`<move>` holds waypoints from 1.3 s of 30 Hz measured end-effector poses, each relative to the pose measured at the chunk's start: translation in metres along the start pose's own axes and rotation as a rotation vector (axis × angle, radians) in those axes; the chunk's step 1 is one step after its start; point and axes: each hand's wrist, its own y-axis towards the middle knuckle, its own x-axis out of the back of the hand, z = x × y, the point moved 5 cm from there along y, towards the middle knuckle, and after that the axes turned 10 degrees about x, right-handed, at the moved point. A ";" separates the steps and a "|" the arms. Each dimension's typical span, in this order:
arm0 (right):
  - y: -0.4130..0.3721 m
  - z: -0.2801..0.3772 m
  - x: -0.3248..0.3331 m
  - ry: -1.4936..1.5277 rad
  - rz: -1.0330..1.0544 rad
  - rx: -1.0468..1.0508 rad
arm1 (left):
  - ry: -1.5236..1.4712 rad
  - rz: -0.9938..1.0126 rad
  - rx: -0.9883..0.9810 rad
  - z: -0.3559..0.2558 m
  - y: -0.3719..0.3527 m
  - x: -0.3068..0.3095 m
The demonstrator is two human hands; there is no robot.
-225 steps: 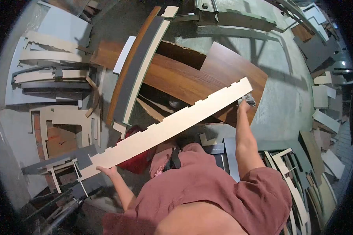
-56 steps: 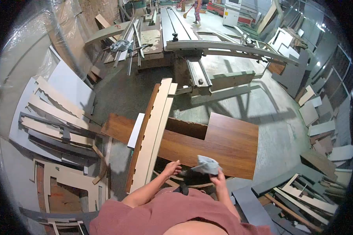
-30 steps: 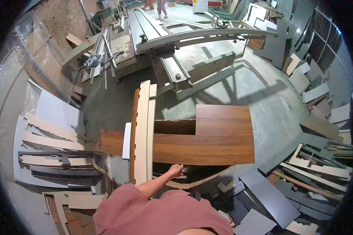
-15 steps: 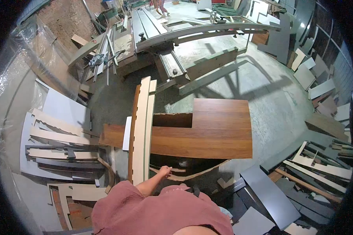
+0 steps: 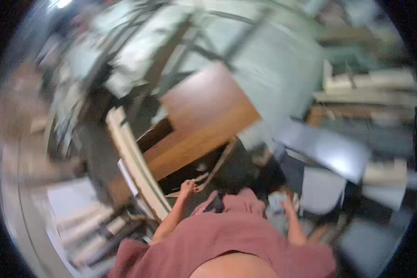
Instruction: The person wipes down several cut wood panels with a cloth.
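My left hand (image 5: 189, 186) hangs in front of me, its fingers curled closed, with nothing visible in them. It overlaps the dark gap below an L-shaped wood-brown panel (image 5: 204, 109), near the end of long cream strips (image 5: 132, 153) lying across that panel. A thin curved strip (image 5: 220, 162) runs just beyond the hand. On the other side, my right hand (image 5: 288, 204) reaches down beside a pale bluish, crumpled-looking thing (image 5: 277, 201). Motion smears its fingers, and I cannot tell whether they grip it.
Grey sheets, one a shiny panel (image 5: 326, 150) and one a pale board (image 5: 323, 190), lie at my right. Stacked cream offcuts (image 5: 370, 85) stand farther right. More strips and a white board (image 5: 76, 199) are at lower left. Pale concrete floor (image 5: 282, 65) stretches beyond the brown panel.
My view has swung to the right and blurred, so the brown panel and cream strips appear tilted and farther left. My right arm and hand have come into view.
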 end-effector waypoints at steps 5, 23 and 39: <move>-0.040 0.075 0.033 -0.296 -0.020 -0.014 | 0.043 0.087 0.142 -0.004 -0.026 -0.042; -0.096 -0.032 0.027 0.095 -0.030 -0.491 | 0.433 0.158 0.071 -0.057 -0.051 -0.133; -0.098 0.054 0.038 0.066 -0.342 -0.402 | 0.415 0.264 0.030 -0.073 -0.004 -0.103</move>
